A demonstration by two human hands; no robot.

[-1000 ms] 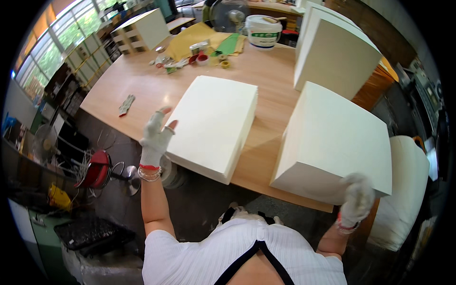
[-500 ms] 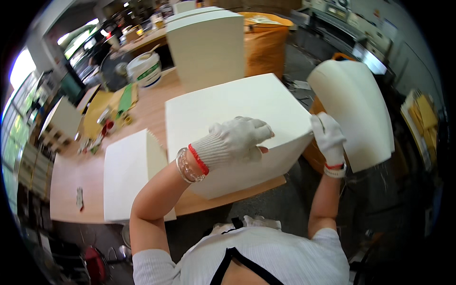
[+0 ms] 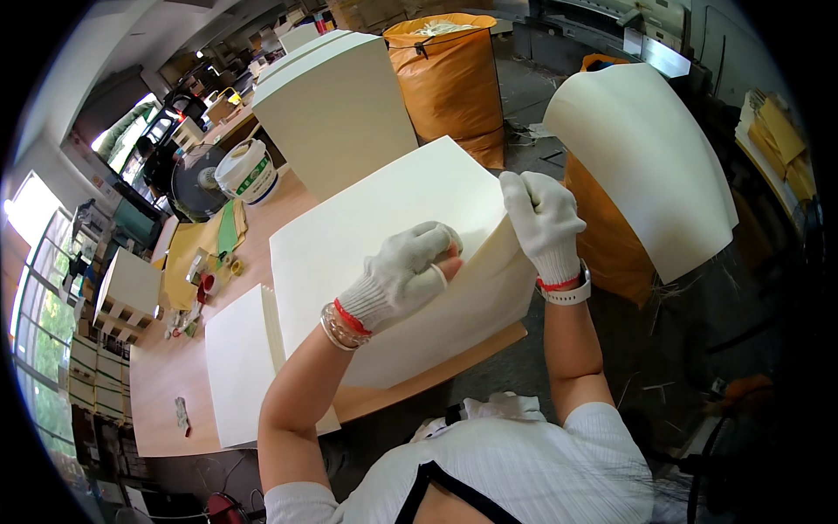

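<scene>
A large stack of white paper (image 3: 367, 214) lies on the table in front of me. My right hand (image 3: 546, 223), in a white knit glove, is closed on the right corner of the top paper, which bends upward. Whether it grips one sheet or more I cannot tell. My left hand (image 3: 403, 269), gloved with bare fingertips showing, is over the stack beside the bent paper. Its fingers are curled; what they hold, if anything, is hidden.
A lower white stack (image 3: 240, 367) lies left, a tall one (image 3: 336, 109) behind. The wooden table (image 3: 161, 389) also bears a white bucket (image 3: 247, 172) and tape rolls (image 3: 209, 284). Orange sacks (image 3: 449, 83) stand beyond; a curved white sheet pile (image 3: 642, 157) tops the right one.
My right hand has moved left and inward, bending the paper's corner up. The fingers of my left hand, more spread before, have curled. The view has shifted and tilted.
</scene>
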